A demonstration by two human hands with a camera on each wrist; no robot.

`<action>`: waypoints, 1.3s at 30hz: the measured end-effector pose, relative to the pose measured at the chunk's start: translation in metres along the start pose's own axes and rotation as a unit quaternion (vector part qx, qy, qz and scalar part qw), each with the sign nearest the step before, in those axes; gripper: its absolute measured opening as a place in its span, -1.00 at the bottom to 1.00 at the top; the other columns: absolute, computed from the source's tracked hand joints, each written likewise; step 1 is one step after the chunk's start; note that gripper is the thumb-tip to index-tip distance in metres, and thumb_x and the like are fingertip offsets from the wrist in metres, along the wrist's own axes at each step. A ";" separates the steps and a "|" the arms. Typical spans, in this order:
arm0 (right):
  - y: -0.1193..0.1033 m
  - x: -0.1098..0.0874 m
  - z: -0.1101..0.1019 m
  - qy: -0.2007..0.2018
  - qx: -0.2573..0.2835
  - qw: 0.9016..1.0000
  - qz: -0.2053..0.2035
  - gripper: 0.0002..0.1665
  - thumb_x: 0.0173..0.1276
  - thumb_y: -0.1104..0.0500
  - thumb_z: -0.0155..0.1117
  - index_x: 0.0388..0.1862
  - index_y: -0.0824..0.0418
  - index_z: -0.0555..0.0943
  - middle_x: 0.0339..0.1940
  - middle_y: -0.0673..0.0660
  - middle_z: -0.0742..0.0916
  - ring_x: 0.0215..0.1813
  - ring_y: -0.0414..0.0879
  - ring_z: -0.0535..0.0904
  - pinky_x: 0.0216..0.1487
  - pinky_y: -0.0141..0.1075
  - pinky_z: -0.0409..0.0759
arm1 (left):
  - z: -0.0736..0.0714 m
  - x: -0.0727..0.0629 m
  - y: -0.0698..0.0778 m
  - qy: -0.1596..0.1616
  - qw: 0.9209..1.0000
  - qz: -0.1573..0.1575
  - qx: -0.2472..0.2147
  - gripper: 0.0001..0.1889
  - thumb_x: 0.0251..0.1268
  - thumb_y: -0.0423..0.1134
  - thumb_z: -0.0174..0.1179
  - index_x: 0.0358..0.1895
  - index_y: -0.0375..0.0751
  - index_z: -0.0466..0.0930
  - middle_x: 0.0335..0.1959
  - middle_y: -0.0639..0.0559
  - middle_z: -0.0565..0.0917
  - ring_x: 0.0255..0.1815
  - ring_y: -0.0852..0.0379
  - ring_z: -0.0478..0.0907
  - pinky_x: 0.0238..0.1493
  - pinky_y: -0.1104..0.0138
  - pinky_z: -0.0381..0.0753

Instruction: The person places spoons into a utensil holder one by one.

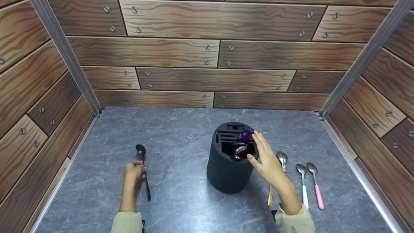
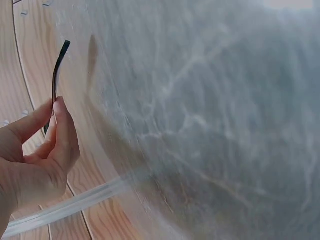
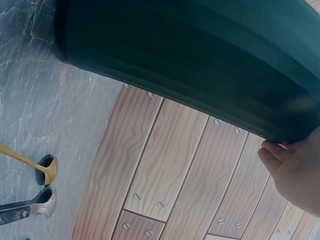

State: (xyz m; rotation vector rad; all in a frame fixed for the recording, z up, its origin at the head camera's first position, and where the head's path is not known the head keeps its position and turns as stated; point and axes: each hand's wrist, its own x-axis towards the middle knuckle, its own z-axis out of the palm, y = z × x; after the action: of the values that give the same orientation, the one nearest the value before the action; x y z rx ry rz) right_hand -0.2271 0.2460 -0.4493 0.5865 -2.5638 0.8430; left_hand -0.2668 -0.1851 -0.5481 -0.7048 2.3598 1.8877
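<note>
On the left of the table, my left hand (image 1: pixel 132 171) pinches a black spoon (image 1: pixel 147 186) by its handle, the bowl pointing away from me. The left wrist view shows the handle (image 2: pixel 63 54) between thumb and fingers. A dark green cylindrical utensil holder (image 1: pixel 228 174) stands right of centre. In its large opening sit a purple spoon (image 1: pixel 244 136) and a silver-looking spoon (image 1: pixel 241 151), handles hidden inside. My right hand (image 1: pixel 266 166) has its fingers mostly straight at the holder's right rim, near the purple spoon. In the right wrist view, fingertips (image 3: pixel 272 152) meet the holder's edge.
Right of the holder lie a spoon with a yellow handle (image 1: pixel 269 196), partly covered by my right hand, a white-handled spoon (image 1: pixel 304 194) and a pink-handled spoon (image 1: pixel 319 195). Wood-patterned walls (image 1: pixel 181 51) enclose the grey marbled table (image 1: pixel 174 129) at the back and sides.
</note>
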 end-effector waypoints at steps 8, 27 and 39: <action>0.001 -0.001 0.000 -0.001 -0.002 1.000 -0.001 -0.22 0.35 -0.01 0.06 0.40 0.33 0.09 0.44 0.17 0.14 0.42 0.09 -0.05 0.26 0.14 0.05 | 0.010 -0.005 0.011 -0.010 0.999 0.011 -0.041 -0.70 0.12 -0.63 0.07 -0.03 -0.56 0.42 -0.27 -0.21 0.56 -0.49 0.21 0.48 -0.52 0.37 0.53; 0.001 -0.001 0.000 0.000 -0.001 1.000 -0.002 -0.22 0.33 0.02 0.07 0.40 0.34 0.09 0.43 0.21 0.15 0.43 0.08 -0.06 0.25 0.15 0.04 | 0.030 -0.018 0.034 -0.020 0.990 0.142 0.007 -0.72 0.06 -0.59 0.16 -0.10 -0.57 0.49 -0.30 -0.23 0.61 -0.42 0.14 0.57 -0.47 0.26 0.62; 0.001 0.000 0.000 0.004 -0.002 1.000 -0.010 -0.23 0.33 0.03 0.07 0.38 0.37 0.12 0.42 0.23 0.17 0.41 0.12 -0.03 0.26 0.14 0.03 | 0.041 -0.032 0.048 -0.035 0.980 0.194 -0.020 -0.74 0.01 -0.64 0.16 -0.15 -0.61 0.48 -0.33 -0.27 0.60 -0.43 0.01 0.61 -0.49 0.18 0.62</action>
State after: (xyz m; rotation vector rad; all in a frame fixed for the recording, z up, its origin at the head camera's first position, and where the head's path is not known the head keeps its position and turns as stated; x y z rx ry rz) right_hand -0.2278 0.2469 -0.4503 0.6050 -2.5483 0.8305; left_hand -0.2664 -0.1287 -0.5047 -0.1793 2.5676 2.0589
